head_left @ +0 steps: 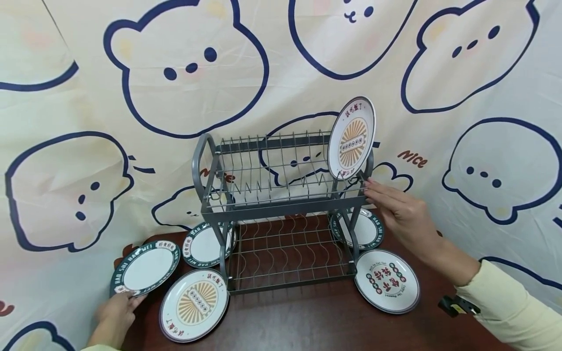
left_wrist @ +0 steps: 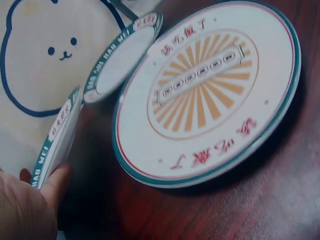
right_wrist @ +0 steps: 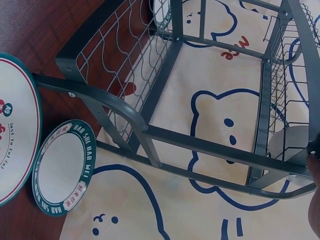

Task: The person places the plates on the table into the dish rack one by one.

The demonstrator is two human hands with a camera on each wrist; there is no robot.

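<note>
My left hand (head_left: 115,314) pinches the near rim of a green-rimmed plate (head_left: 147,268), which tilts up at the far left. In the left wrist view the thumb lies on the face of this plate (left_wrist: 60,137), seen nearly edge-on. My right hand (head_left: 401,214) reaches to the upper right front corner of a grey two-tier dish rack (head_left: 281,209), its straight fingers touching the frame. Just above those fingers, a white plate with an orange sunburst (head_left: 352,139) stands upright in the right end of the top tier. The right wrist view shows only a bit of the hand (right_wrist: 315,195).
Left of the rack lie a sunburst plate (head_left: 194,305) and a green-rimmed plate (head_left: 208,245). On its right are a plate with red characters (head_left: 387,282) and another green-rimmed plate (head_left: 363,228). A cartoon-print cloth (head_left: 184,102) hangs behind the brown table (head_left: 281,321).
</note>
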